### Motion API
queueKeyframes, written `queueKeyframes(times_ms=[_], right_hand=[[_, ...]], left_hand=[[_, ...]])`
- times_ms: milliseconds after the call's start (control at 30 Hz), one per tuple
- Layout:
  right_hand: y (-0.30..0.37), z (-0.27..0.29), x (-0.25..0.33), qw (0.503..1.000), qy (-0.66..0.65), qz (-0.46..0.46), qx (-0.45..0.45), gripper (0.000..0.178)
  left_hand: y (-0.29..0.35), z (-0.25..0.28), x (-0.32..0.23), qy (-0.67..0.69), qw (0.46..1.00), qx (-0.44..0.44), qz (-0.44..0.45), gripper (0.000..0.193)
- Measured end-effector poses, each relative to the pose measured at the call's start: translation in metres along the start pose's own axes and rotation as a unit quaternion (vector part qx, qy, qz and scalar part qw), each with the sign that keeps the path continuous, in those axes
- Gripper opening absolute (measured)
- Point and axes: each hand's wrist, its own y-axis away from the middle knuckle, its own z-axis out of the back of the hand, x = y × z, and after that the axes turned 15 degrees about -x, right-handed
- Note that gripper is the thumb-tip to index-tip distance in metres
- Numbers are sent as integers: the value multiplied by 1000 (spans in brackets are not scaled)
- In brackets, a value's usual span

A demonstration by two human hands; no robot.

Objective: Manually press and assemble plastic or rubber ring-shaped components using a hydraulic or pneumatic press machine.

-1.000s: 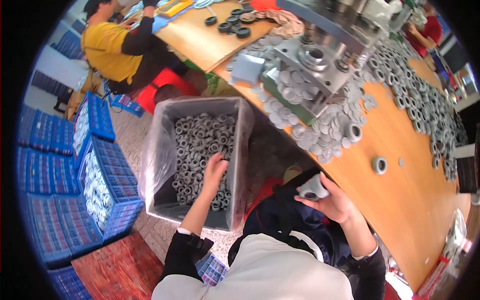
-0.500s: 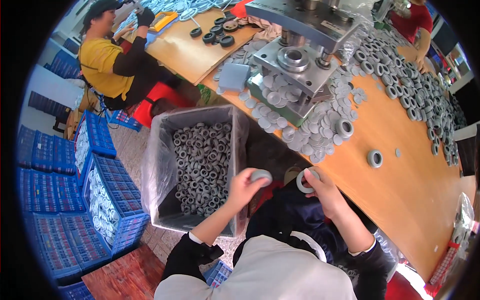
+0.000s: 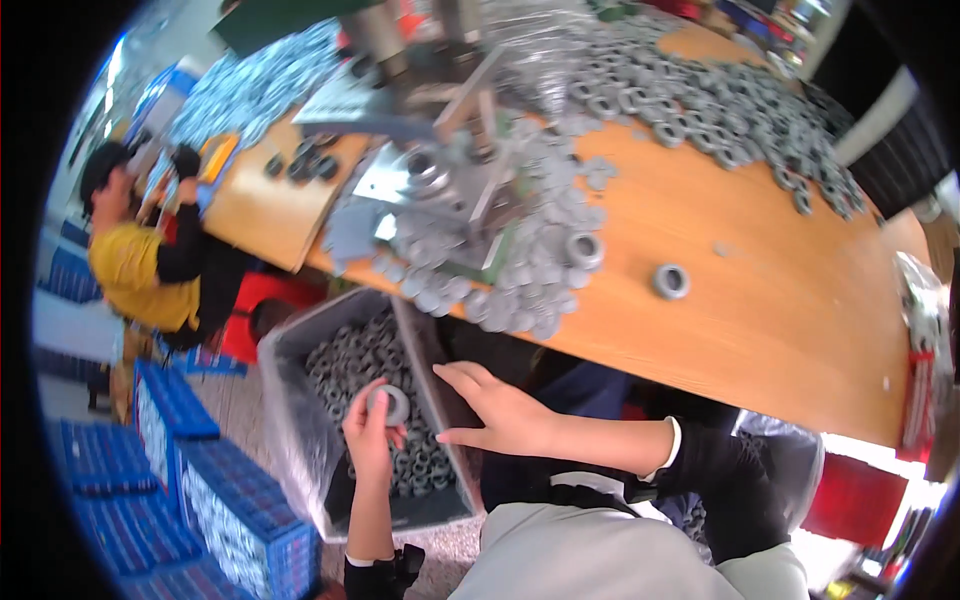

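My left hand (image 3: 368, 435) is over the grey bin (image 3: 412, 345), fingers closed on a grey ring (image 3: 389, 406). Many similar small grey rings (image 3: 345, 350) lie heaped inside the bin, which has a clear plastic liner. To the right of it, my right hand (image 3: 505, 412) reaches across toward the bin's right rim. Its thumb and fingers are apart, and nothing shows between them. One more grey ring (image 3: 671, 281) stands alone on the wooden table (image 3: 760, 340).
A metal press (image 3: 430, 175) stands on the table among loose grey discs (image 3: 530, 290). More rings (image 3: 700, 120) are piled along the far side. Blue crates (image 3: 245, 510) stack up at the left. A person in a yellow shirt (image 3: 140, 275) sits at the far left.
My view has turned to the right. My left hand has moved over the bin with a ring. My right hand has swung left toward the bin, and the ring it held is no longer in it.
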Motion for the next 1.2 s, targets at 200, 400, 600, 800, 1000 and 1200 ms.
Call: queueKeyframes(times_ms=[200,400,600,800,1000,1200], right_hand=[[41,110,29,964,136,64,-221,66],[177,197,-4,853,156,-121,-483,50],[346,198,-59,687,144,-274,-657,34],[553,99,-180,343,127,-497,-787,31],[608,-7,-320,437,27,-738,-513,29],[577,-14,-374,529,-126,-778,-316,87]], left_hand=[[37,-149,-48,85,933,341,-78,46],[25,-302,-49,-105,824,276,-483,42],[5,-340,-50,-350,512,85,-780,18],[29,-358,-39,-272,460,85,-841,25],[220,-396,-26,-305,377,400,-777,79],[320,-456,18,-436,192,589,-652,113]])
